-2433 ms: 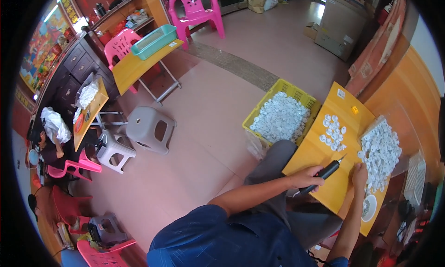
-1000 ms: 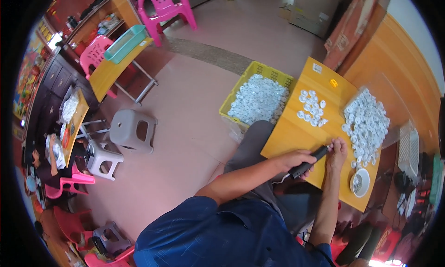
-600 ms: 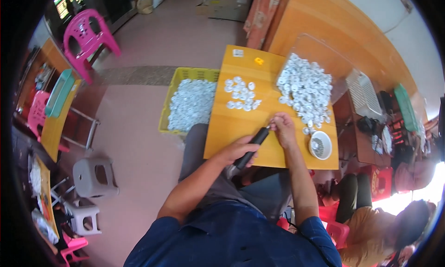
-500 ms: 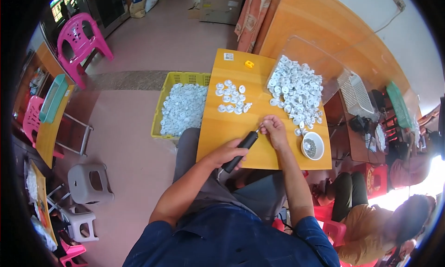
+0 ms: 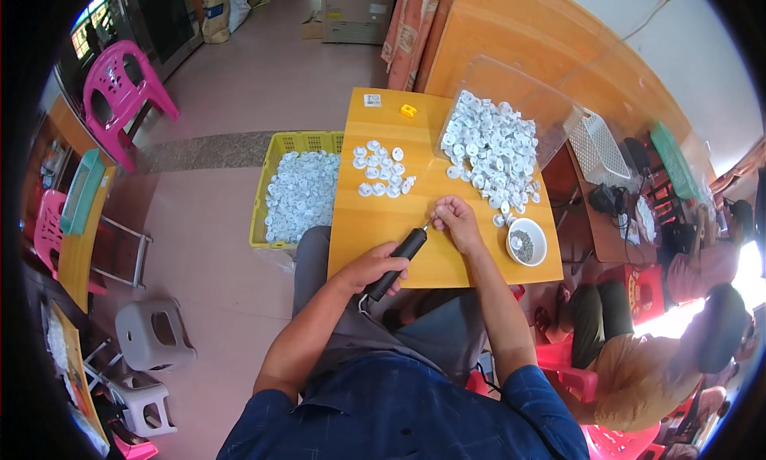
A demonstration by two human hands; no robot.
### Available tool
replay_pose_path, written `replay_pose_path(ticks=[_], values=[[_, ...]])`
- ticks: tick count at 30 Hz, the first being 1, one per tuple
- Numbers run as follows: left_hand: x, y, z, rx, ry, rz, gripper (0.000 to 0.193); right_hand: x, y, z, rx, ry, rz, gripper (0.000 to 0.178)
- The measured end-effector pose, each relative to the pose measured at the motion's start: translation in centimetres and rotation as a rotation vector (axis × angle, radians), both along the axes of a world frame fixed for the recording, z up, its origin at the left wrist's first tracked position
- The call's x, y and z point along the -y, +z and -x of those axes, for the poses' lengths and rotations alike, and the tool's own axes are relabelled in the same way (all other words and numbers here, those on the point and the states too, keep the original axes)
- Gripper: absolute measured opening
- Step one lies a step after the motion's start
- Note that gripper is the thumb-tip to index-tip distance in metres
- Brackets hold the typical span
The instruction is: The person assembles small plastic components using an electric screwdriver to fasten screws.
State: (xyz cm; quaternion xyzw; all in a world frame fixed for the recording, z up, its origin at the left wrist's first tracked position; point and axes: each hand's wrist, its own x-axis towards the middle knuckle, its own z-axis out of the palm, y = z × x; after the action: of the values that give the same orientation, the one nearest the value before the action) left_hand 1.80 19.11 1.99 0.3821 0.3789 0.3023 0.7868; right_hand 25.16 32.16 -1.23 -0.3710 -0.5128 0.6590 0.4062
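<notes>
My left hand is wrapped round a black electric screwdriver, tilted with its bit pointing up and to the right. A cord hangs from its lower end. At the bit's tip, the thumb and fingers of my right hand are pinched together; whatever is between them is too small to make out. Beyond my hands, several round white plastic parts lie in loose rows on the wooden table. To the right of my right hand stands a white bowl of small metal pieces, probably screws, with a white part among them.
A clear plastic bin lies tipped at the table's far right, white parts spilling out. A yellow crate full of white parts stands left of the table. A small yellow object lies near the far edge. A person sits at right.
The whole view has shifted a little, so the table appears slightly further left. Both hands keep nearly the same grip and place over the table, the right one still at the screwdriver's tip.
</notes>
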Motion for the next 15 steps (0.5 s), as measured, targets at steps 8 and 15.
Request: replay_pose_path(ticks=[8,15], values=[[0.31,0.29,0.02,0.054,0.027,0.007,0.027,-0.14,-0.01,-0.33,-0.036,0.031,0.03,0.007],[0.37,0.03,-0.09,0.035,0.051,0.014,0.025,0.05,0.68,-0.28,-0.037,0.038,0.046,0.007]])
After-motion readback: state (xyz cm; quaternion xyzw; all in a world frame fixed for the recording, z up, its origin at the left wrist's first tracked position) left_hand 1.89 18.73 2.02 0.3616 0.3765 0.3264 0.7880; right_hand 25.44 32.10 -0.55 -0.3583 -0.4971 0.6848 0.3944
